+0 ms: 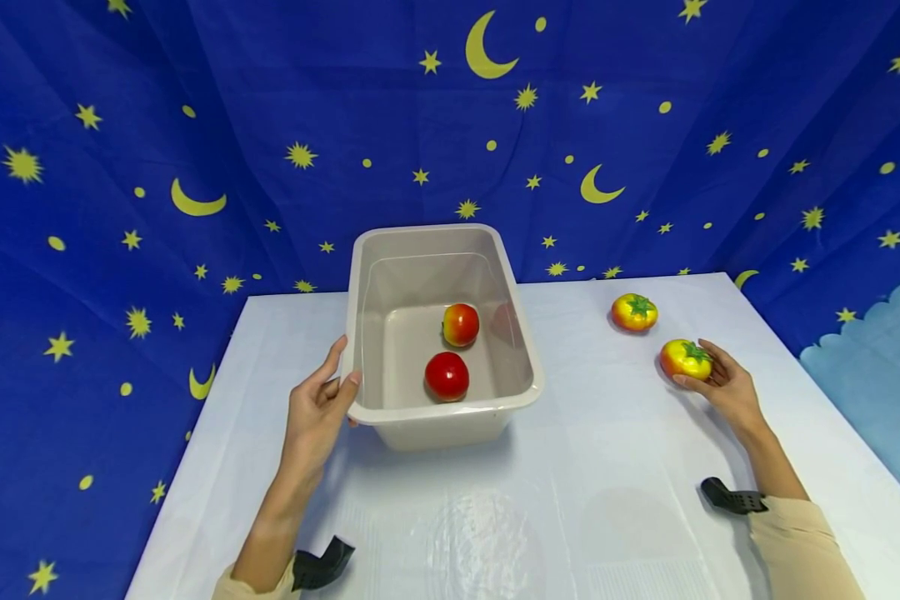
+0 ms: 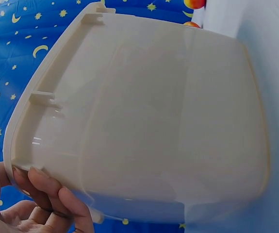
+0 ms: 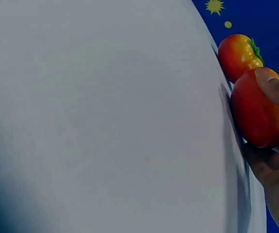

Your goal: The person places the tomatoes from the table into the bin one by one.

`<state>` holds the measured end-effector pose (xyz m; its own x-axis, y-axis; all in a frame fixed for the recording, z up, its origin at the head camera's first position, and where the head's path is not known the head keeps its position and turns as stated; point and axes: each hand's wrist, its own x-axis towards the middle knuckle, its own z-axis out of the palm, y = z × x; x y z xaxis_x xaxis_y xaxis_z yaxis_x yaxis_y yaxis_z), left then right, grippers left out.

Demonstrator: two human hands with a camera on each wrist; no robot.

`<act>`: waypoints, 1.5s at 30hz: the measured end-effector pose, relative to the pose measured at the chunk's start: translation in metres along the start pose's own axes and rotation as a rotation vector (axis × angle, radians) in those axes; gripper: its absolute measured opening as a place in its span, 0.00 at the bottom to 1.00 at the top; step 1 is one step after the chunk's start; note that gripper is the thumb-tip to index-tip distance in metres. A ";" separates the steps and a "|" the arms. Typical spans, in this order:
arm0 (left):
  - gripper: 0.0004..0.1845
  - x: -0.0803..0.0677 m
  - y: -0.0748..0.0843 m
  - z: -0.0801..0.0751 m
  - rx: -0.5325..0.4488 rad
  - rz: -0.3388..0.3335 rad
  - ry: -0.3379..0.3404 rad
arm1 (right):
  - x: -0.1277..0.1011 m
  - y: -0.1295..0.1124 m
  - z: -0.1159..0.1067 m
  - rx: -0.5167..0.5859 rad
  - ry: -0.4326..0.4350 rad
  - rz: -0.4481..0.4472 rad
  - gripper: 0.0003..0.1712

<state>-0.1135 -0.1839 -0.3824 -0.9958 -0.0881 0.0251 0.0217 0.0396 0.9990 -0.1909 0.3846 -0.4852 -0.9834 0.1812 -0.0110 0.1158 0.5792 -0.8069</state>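
My left hand (image 1: 317,412) grips the near left rim of a beige plastic bin (image 1: 438,429), thumb over the edge. In the left wrist view the fingers (image 2: 44,184) curl under the rim against the bin's outer wall (image 2: 144,111). Inside the bin lie a red-and-yellow round fruit (image 1: 461,325) and a plain red one (image 1: 447,377). Far to the right, my right hand (image 1: 731,392) holds a red-and-yellow toy tomato (image 1: 686,360) with a green leafy top, between thumb and fingers. Just beyond it sits a similar tomato (image 1: 634,312), untouched.
The bin stands on a white-covered table (image 1: 607,467), toward its back edge. A blue curtain (image 1: 390,108) with yellow moons and stars hangs right behind the table and along the left side. A lighter blue patch (image 1: 870,358) shows on the curtain at right.
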 end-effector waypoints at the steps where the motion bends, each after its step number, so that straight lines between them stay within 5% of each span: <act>1: 0.30 0.000 0.000 0.000 0.002 0.000 0.000 | 0.000 0.000 0.000 -0.004 -0.003 0.008 0.48; 20: 0.30 0.000 -0.001 -0.001 0.003 0.005 -0.003 | 0.003 -0.001 0.000 -0.037 -0.009 0.073 0.48; 45: 0.29 0.000 0.000 -0.001 0.031 0.000 -0.002 | 0.014 -0.050 -0.001 -0.021 0.012 -0.077 0.47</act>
<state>-0.1137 -0.1852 -0.3820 -0.9960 -0.0860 0.0249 0.0188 0.0705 0.9973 -0.2100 0.3595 -0.4444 -0.9877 0.1454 0.0578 0.0432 0.6085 -0.7923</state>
